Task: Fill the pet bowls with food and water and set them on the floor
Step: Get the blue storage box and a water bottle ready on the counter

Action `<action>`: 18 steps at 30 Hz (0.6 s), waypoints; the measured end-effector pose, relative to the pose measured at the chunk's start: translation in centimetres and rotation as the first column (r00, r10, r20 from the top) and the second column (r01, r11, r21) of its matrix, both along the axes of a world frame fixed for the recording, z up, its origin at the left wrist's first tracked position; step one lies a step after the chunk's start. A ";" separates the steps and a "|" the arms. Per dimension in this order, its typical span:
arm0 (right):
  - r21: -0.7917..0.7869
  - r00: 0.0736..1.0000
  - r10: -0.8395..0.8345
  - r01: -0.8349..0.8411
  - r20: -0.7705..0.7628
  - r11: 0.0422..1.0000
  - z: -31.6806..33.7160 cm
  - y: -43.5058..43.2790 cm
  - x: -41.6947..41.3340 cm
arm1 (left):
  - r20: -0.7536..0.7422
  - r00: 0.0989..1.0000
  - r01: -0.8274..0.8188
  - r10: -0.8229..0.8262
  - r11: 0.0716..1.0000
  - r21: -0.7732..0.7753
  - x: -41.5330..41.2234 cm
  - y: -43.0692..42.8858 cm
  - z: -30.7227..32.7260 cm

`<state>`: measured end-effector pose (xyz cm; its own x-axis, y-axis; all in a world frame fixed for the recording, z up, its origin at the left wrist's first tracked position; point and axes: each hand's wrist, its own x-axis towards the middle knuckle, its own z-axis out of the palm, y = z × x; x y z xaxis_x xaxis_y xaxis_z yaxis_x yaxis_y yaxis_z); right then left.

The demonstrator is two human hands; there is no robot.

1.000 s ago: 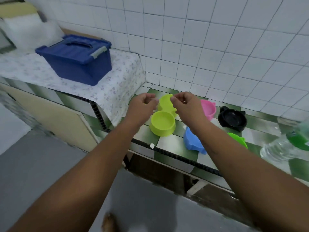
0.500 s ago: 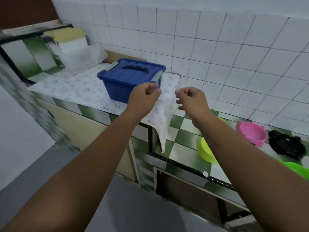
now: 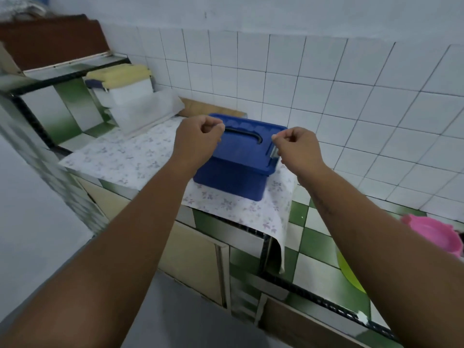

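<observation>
A blue lidded storage box (image 3: 238, 167) with a dark handle stands on a floral cloth (image 3: 125, 156) on the raised counter. My left hand (image 3: 198, 139) hovers at the box's left end with its fingers curled shut and nothing in them. My right hand (image 3: 298, 146) hovers at the right end by the grey latch, its fingers also curled shut and holding nothing. A pink bowl (image 3: 437, 237) and part of a lime-green bowl (image 3: 349, 272) show at the right edge, behind my right forearm.
The lower green-and-white tiled counter (image 3: 313, 247) runs to the right. White plastic containers (image 3: 125, 96) with a yellow lid stand at the back left. A white tiled wall is behind. Grey floor (image 3: 175, 322) lies below, in front of the cupboard doors.
The view has swung left from the bowls to the blue box. Both hands moved from the green bowls to either end of the box lid and spread apart.
</observation>
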<state>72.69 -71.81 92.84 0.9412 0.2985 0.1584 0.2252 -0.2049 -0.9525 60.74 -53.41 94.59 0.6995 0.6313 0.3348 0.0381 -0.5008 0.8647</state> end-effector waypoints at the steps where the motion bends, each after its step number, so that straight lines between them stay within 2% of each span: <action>1: -0.024 1.000 -0.010 0.011 0.023 1.000 -0.1 0.5 0.3 | -0.006 1.000 -0.013 0.013 1.000 0.027 0.3 0.9 0.0; 4: -0.136 0.992 -0.040 0.056 0.117 0.989 -0.3 1.2 0.9 | -0.043 0.996 -0.073 0.080 0.987 0.146 1.6 3.8 0.0; 8: -0.315 0.975 -0.118 0.174 0.190 0.933 -0.2 1.8 2.0 | -0.192 0.972 -0.070 0.136 0.946 0.315 3.4 7.4 -0.3; 12: -0.537 0.955 -0.163 0.276 0.249 0.797 -0.1 3.1 2.0 | -0.332 0.936 0.040 0.117 0.901 0.431 5.1 10.0 -1.2; 18: -0.707 0.936 -0.199 0.351 0.292 0.614 0.5 5.3 1.8 | -0.439 0.896 0.174 0.066 0.858 0.484 7.2 13.3 -1.7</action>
<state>74.54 -66.50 93.33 0.9792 0.1172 0.1659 0.1758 -0.8984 -0.4025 67.94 -40.15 92.91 0.8734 0.4169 0.2517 0.3003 -0.8680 0.3955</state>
